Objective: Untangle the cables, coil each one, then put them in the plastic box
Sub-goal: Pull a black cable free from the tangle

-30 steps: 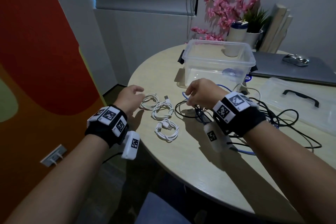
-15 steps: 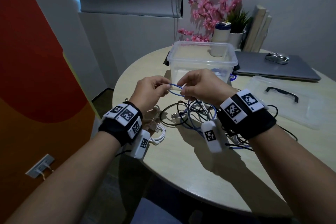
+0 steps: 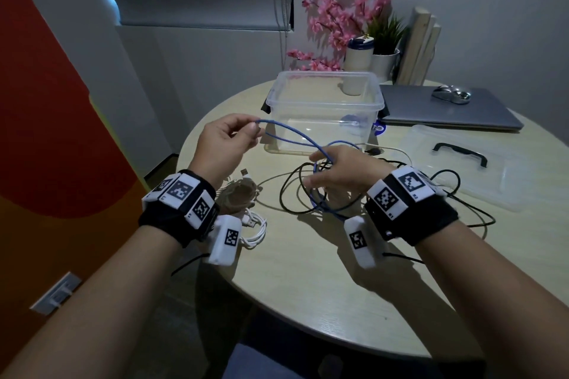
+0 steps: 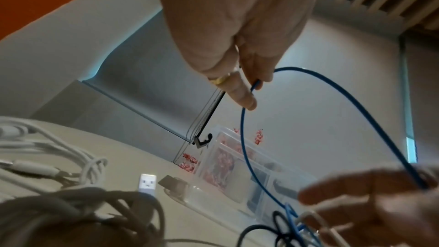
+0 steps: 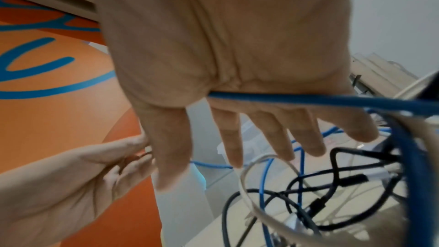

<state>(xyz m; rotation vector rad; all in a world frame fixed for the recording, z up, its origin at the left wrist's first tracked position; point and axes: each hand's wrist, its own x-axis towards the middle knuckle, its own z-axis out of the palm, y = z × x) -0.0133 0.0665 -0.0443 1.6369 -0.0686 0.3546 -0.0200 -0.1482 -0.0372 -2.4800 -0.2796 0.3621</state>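
In front of the plastic box (image 3: 326,101), above the bench (image 3: 308,286), the left hand (image 3: 224,144) pinches the bend of a loop of the blue cable (image 3: 292,138) between thumb and fingertips; the left wrist view shows the cable coming out from under the curled fingers (image 4: 244,99) and arcing down toward the tangle. Held up and to the box's near-left like this, the loop is probably being drawn clear so its run through the other cables can be followed. The right hand (image 3: 335,175) sits lower, just in front of the box over the tangle of black, blue and pale cables (image 3: 311,191), its fingers (image 5: 275,138) spread and fairly straight; the blue cable crosses the palm at the base of the fingers, so the hand seems to guide or steady it rather than grip it, though blur in the right wrist view makes it hard to say whether the thumb presses on it. Three white cables (image 3: 252,231), already coiled, lie on the bench to the box's near-left, under the left wrist, likely parked there until the rest are done. The box itself stands open with no coils in it that I can make out, and its lid (image 3: 480,175) rests on the bench to its right.
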